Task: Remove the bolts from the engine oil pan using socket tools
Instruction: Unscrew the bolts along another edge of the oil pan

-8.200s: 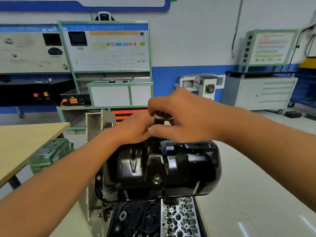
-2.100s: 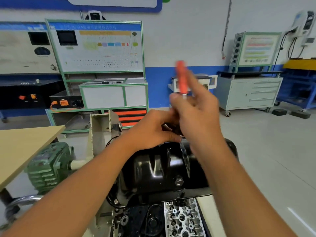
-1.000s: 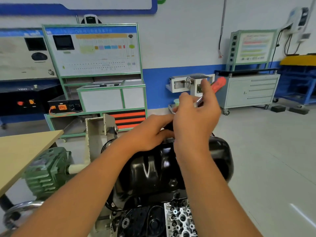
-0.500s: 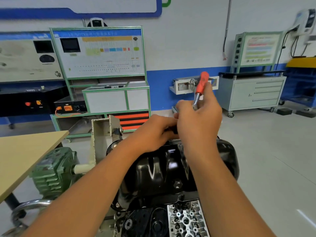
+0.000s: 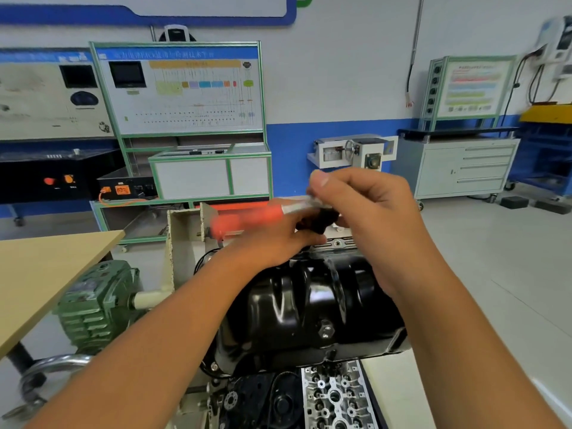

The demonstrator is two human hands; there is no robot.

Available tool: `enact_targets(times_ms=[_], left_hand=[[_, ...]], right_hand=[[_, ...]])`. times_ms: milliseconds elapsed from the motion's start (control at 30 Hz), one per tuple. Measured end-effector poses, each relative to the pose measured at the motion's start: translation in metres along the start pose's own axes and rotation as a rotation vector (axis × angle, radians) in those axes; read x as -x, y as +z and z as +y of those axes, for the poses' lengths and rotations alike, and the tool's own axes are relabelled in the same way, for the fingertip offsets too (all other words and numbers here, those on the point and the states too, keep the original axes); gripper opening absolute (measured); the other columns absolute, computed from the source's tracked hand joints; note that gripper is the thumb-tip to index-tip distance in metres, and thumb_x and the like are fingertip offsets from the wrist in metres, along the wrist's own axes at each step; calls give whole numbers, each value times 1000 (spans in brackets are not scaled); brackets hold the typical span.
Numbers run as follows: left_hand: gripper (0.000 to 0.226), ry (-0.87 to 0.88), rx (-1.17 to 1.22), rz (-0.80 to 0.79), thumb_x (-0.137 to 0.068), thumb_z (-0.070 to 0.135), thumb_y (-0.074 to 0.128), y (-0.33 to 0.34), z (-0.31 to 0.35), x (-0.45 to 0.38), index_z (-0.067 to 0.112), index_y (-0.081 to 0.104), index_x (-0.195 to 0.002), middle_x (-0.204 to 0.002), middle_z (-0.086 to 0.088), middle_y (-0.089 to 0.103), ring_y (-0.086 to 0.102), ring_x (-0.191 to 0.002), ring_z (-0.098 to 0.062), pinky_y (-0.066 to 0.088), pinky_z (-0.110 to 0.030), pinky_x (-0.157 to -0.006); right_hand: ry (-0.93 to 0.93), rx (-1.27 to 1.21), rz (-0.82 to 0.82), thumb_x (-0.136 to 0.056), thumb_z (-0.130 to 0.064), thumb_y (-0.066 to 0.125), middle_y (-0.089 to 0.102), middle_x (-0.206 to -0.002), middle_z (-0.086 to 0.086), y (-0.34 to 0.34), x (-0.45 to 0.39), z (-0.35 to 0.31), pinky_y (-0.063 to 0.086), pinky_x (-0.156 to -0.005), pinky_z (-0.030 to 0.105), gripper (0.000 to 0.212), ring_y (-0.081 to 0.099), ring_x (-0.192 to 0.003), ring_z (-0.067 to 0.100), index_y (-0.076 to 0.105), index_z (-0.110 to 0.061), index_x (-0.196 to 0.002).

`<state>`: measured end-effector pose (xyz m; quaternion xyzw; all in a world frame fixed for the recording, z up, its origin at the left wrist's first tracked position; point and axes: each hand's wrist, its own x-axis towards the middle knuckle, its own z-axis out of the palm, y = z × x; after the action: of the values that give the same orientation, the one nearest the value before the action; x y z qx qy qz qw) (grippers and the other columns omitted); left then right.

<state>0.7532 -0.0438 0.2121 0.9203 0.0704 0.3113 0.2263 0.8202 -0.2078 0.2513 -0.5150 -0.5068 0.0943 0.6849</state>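
The right hand (image 5: 368, 212) is curled around the metal shank end of a ratchet wrench (image 5: 263, 216), thumb up and fingers wrapped over the head, where a dark socket piece shows between the two hands. The left hand (image 5: 278, 239) sits just under and behind it, fingers bent around that dark piece at the far top edge of the oil pan (image 5: 309, 301); its exact grip is partly hidden by the wrench. The wrench lies nearly level, its blurred orange handle pointing left across the left hand. The oil pan is glossy black, ribbed, bulging toward the camera, mounted on an engine held sideways on a stand; a drain plug (image 5: 325, 330) sticks out of its near face, and a strip of grey flange with a hole (image 5: 337, 243) shows above the pan beside the fingers. Below the pan the bare cylinder head (image 5: 335, 394) shows its valve gear. Left of the engine stand a cream bracket (image 5: 181, 243), a green gearbox (image 5: 96, 308) and a wooden table (image 5: 46, 267). Behind, on a pale tiled floor, stand a green-framed training board (image 5: 182, 88), a grey drawer cabinet (image 5: 461, 168) and a white-and-blue wall.
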Motion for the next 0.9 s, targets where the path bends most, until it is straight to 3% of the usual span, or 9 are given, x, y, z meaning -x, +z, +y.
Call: enact_targets(times_ms=[67,167,233,367,467,533,667,833,900], left_hand=[[16,28,-21,-11,-88,32,56,4,1,0,45,64,-92,-87,26,66,64,-85,3,52,-23,-70],[9,67,-65,-16,-83,31,60,1,0,0,29,64,-90,-82,10,65,63,-76,-6,52,-37,-67],[13,71,-83,-23,-87,27,69,-1,-3,0,24,68,-100,-87,6,67,64,-83,-13,54,-42,-75],[13,52,-67,6,-91,20,75,-3,1,0,15,68,-102,-85,8,66,62,-83,-7,52,-37,-75],[24,60,65,-27,-91,25,75,-8,1,7,28,66,-113,-102,9,71,67,-100,-9,59,-34,-81],[32,117,124,-47,-93,31,72,-12,6,14,39,60,-121,-111,11,70,67,-107,-14,58,-29,-82],[21,201,104,-8,-96,18,68,-11,8,15,8,69,-114,-98,0,71,68,-95,-16,58,-37,-75],[27,208,75,24,-88,20,77,-11,5,15,11,72,-112,-97,-1,73,70,-93,-18,57,-40,-71],[26,188,100,20,-86,21,79,-12,5,16,16,72,-110,-98,1,74,70,-93,-17,57,-41,-70]], right_hand=[[-35,157,-49,-78,-25,84,70,-85,16,-2,4,-2,56,-76,42,17,67,-87,31,73,-13,-76],[-43,645,-72,-72,-21,88,66,-91,-9,-19,3,-4,52,-75,34,34,63,-85,16,66,-29,-97],[24,767,-98,-74,-34,88,68,-77,-7,-37,-2,-11,54,-65,32,31,67,-72,12,63,-30,-93],[158,614,-315,-87,-37,78,69,-62,7,-55,-15,-18,46,-38,29,27,57,-38,18,63,-14,-86],[198,399,-419,-93,-35,72,62,-67,14,-53,-16,-15,37,-40,28,30,43,-39,21,60,-7,-97],[194,407,-444,-91,-38,72,59,-73,23,-51,-13,-13,36,-41,31,36,43,-42,22,60,-5,-100],[264,254,-501,-95,-40,66,58,-67,17,-53,-7,-12,31,-43,32,36,39,-44,25,56,-7,-84],[214,418,-464,-94,-44,66,47,-49,10,-48,-10,-17,32,-41,23,45,37,-35,21,56,-14,-62],[277,313,-464,-90,-39,67,44,-48,10,-47,-11,-25,31,-41,23,39,32,-34,21,60,-14,-61]])
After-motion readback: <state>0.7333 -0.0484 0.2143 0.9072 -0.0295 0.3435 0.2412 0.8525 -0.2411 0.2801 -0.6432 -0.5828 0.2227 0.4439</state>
